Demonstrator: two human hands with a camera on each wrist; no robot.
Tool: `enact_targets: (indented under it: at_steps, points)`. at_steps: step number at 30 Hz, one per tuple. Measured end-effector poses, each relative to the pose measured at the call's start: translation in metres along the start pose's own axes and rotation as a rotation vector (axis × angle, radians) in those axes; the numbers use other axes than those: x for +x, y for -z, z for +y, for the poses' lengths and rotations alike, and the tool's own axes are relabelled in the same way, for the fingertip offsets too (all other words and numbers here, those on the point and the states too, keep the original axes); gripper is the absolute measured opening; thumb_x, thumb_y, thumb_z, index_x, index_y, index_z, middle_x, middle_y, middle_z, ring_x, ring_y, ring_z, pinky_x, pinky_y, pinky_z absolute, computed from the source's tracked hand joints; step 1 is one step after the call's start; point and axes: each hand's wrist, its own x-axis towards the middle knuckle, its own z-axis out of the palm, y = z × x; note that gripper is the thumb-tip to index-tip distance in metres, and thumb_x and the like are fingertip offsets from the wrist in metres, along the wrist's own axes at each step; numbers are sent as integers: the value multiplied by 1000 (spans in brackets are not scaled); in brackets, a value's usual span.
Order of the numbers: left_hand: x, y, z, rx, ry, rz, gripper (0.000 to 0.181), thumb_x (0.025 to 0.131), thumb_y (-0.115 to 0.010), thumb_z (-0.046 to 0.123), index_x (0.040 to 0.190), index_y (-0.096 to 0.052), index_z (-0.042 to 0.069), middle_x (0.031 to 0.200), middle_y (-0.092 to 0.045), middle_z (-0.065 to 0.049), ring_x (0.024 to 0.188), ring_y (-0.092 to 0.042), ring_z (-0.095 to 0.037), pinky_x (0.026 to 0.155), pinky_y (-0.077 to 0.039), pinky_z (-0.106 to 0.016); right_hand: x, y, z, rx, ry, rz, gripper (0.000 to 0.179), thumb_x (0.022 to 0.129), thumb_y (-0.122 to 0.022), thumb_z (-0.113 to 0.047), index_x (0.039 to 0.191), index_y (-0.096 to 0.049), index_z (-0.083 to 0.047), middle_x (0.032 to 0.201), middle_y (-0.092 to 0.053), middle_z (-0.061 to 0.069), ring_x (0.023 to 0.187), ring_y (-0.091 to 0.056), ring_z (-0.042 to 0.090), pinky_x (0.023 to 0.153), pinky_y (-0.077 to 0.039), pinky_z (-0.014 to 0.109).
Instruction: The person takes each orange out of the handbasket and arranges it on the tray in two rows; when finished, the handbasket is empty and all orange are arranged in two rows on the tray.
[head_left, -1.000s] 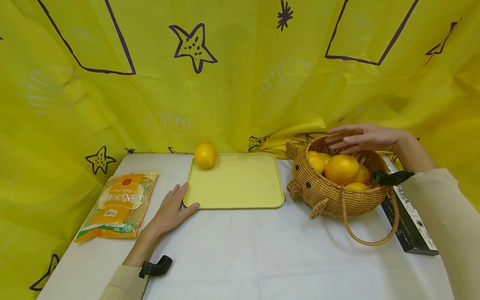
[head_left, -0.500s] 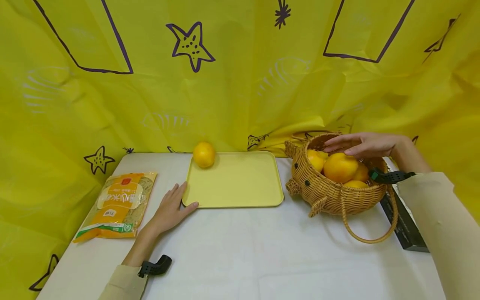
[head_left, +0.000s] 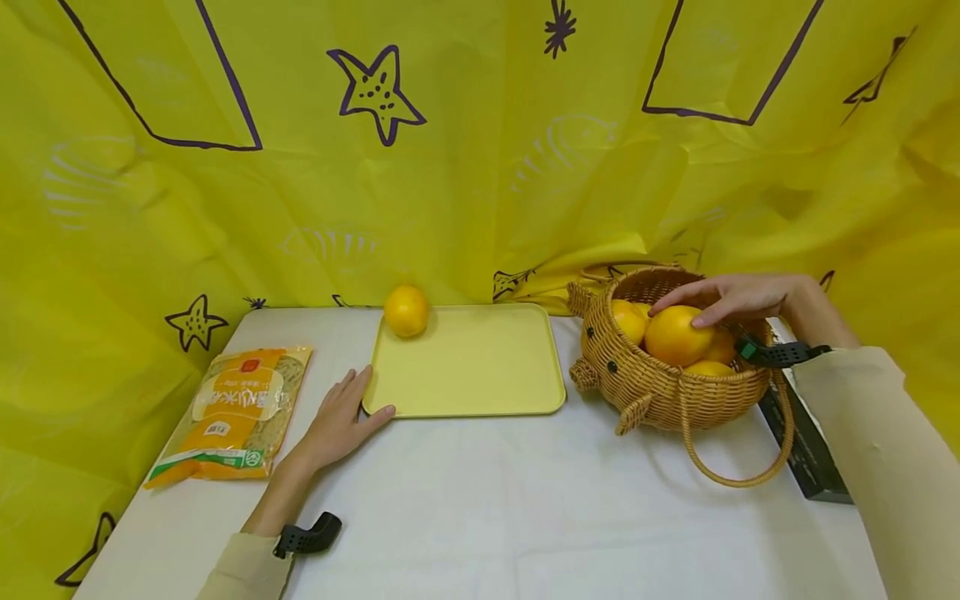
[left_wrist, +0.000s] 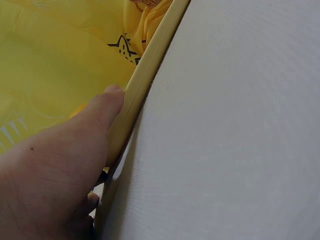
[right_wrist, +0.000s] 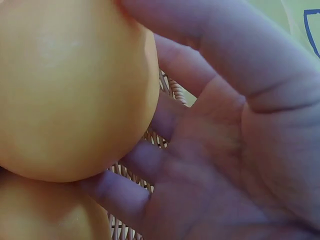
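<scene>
In the head view, a pig-shaped wicker basket (head_left: 720, 408) stands at the right with several oranges in it. My right hand (head_left: 750, 298) reaches over its rim and grips the top orange (head_left: 678, 336), thumb on the near side and fingers round the far side. The right wrist view has that orange (right_wrist: 70, 90) large against the fingers. My left hand (head_left: 337, 425) rests at the near left corner of a yellow tray (head_left: 472, 367), fingers straight along the left side. Its thumb (left_wrist: 107, 102) lies on the tray's front rim. Another orange (head_left: 406, 311) sits in the tray's far left corner.
A packet of noodle-like food (head_left: 232, 412) lies on the white tablecloth at the left. Under the right arm, beside the basket, lies a black box (head_left: 806, 450), partly hidden. The basket's handle (head_left: 738, 482) droops toward the front. A yellow curtain (head_left: 450, 208) hangs behind.
My right hand has come down into the basket, and its thumb and fingers have closed on the top orange. The left hand and tray have stayed put.
</scene>
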Motion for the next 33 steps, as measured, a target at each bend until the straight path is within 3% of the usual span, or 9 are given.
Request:
enact_targets:
  at_steps: [8,16,18,21,26,29,33]
  points:
    - [-2,3,2,-9,3,-2,88,93,-56,52,154,-18,1,160,-21,-23,149,-11,-43,120,-8,-62,3,-4,-8,-123,-114,50,61,98,-53,-10,153,-27,-10,139,-42,-8,121,-54,9,98,-51,29]
    - [-3,3,3,-18,8,-8,88,93,-56,52,154,-18,1,160,-20,-23,149,-10,-44,120,-7,-61,5,-4,-11,-192,-137,95,62,94,-59,-16,150,-34,-7,151,-34,22,120,-52,2,97,-50,26]
    - [-3,2,3,-12,6,-6,88,94,-56,51,154,-18,0,160,-20,-23,149,-11,-44,120,-7,-61,5,-3,-12,-217,-138,109,62,94,-60,-17,150,-35,-6,152,-34,22,120,-50,-2,96,-48,24]
    - [-2,1,4,-8,0,1,87,94,-56,51,154,-18,0,159,-21,-24,149,-12,-44,120,-8,-61,-1,-1,-16,-240,-118,151,61,93,-60,-16,149,-36,-4,148,-42,9,119,-50,-1,96,-48,23]
    - [-2,1,5,-11,-4,4,88,93,-56,51,154,-19,0,159,-22,-24,149,-12,-44,120,-8,-61,-20,1,-24,-223,15,315,57,95,-54,-12,150,-36,-10,132,-54,-15,115,-57,3,92,-51,22]
    - [-3,2,5,-7,-3,7,87,93,-56,51,154,-19,0,159,-22,-24,148,-12,-45,120,-9,-62,-26,-3,-32,-137,164,439,55,97,-49,-5,150,-38,-15,130,-56,-16,111,-61,4,90,-53,21]
    - [-4,2,5,-13,2,8,88,93,-57,51,154,-19,0,159,-22,-24,148,-12,-45,120,-8,-62,-19,-16,-51,70,393,594,54,97,-45,5,147,-43,-15,128,-60,-7,105,-64,6,87,-55,19]
